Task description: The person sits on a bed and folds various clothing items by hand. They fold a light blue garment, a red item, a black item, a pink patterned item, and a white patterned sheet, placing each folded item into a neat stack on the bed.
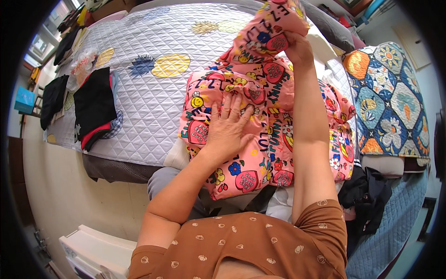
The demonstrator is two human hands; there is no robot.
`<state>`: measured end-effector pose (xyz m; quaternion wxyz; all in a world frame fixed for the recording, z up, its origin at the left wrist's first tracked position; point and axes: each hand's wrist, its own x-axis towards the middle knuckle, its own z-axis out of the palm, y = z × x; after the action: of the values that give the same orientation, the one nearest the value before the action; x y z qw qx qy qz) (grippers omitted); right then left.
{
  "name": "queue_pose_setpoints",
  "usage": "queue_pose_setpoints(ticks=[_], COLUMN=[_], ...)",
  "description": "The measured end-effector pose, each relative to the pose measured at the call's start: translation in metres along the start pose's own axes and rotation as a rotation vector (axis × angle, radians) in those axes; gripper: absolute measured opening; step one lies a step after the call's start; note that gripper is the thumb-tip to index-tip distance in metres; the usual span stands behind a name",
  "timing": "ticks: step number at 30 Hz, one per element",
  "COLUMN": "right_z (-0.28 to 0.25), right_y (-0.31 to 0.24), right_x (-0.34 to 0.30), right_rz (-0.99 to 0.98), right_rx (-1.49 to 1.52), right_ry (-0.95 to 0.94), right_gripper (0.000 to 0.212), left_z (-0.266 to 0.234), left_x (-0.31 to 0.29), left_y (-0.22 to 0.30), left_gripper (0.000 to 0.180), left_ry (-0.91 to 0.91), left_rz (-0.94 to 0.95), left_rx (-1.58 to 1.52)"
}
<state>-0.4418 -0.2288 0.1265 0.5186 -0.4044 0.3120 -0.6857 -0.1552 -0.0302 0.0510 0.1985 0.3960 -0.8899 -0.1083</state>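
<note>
basically, a black garment [367, 197] lies off the near right corner of the white quilted cover [144, 128]. across the cover's near edge spreads the pink printed cloth [276, 132], the left hand [230, 123] flat on it, fingers wide. on the cover's left are dark folded clothes [95, 97]; past its right edge, a flowered quilt [388, 102]. farther over the cover, the right hand [298, 48] has its fingers closed around the cloth's raised end.

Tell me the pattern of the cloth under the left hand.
The cloth is pink, printed with hearts, flowers and dark lettering; the head view shows it best.
</note>
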Motion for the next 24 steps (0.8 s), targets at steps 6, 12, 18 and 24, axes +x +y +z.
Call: queue_pose_setpoints(ticks=[6,12,18,24], right_z=[0.024,0.017,0.076,0.071], right_y=[-0.04,-0.033,-0.005,0.055], right_x=[-0.127,-0.236,-0.299,-0.333], right_rz=[0.133,0.363,-0.134,-0.074], right_rx=[-0.63,-0.79,-1.383,-1.349], right_ry=[-0.932,-0.668,-0.387,-0.207], right_gripper=[0.043,0.044,0.067,0.065], left_z=[-0.004,-0.01,-0.021,-0.003], left_x=[0.003,0.002,0.006,-0.002], left_y=[-0.007,-0.016,-0.008,0.009], left_gripper=[0.075,0.052,0.035,0.05], left_ry=[0.005,-0.04,0.574,0.216], left_rz=[0.058,0.09,-0.122,0.25], left_rx=[-0.026,0.019,-0.455,0.033])
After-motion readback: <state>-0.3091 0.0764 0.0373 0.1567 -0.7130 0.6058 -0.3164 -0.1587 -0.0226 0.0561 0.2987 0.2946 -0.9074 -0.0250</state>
